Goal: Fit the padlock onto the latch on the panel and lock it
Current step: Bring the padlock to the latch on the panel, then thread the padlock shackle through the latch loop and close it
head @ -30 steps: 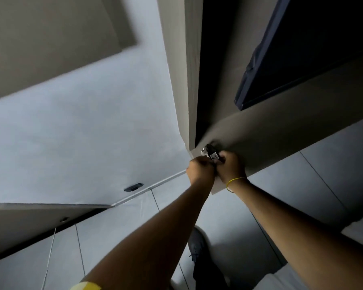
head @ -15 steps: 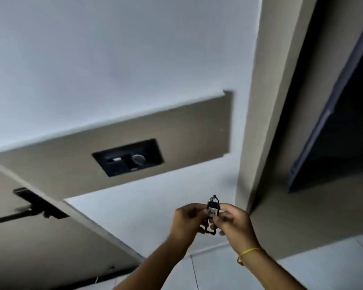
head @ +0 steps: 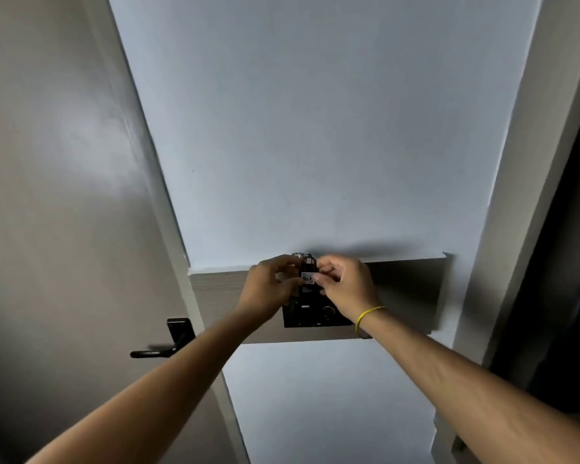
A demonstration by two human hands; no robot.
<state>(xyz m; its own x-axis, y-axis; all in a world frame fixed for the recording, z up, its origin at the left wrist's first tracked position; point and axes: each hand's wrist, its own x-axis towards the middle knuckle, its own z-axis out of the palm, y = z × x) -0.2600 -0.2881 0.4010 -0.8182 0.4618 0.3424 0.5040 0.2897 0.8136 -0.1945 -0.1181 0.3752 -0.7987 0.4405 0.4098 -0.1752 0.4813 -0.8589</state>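
A small black padlock (head: pixel 308 275) with a white label sits between my two hands, its shackle pointing up. My left hand (head: pixel 269 287) pinches it from the left and my right hand (head: pixel 343 285), with a yellow band on the wrist, grips it from the right. They hold it in front of a wood-toned panel (head: pixel 402 296) fixed to the white wall. A black recessed plate (head: pixel 310 316) with the latch lies just below the padlock, partly hidden by my hands. A silver part (head: pixel 299 254) shows right above the shackle.
A grey door (head: pixel 64 212) with a black lever handle (head: pixel 163 343) stands at the left, close to my left forearm. A pale door frame (head: pixel 503 195) and a dark opening (head: pixel 570 262) are at the right. White wall (head: pixel 315 112) fills the middle.
The view has swung from the floor and a lower panel edge up to the wall panel. My hands, still holding the padlock, have risen to the black latch plate.
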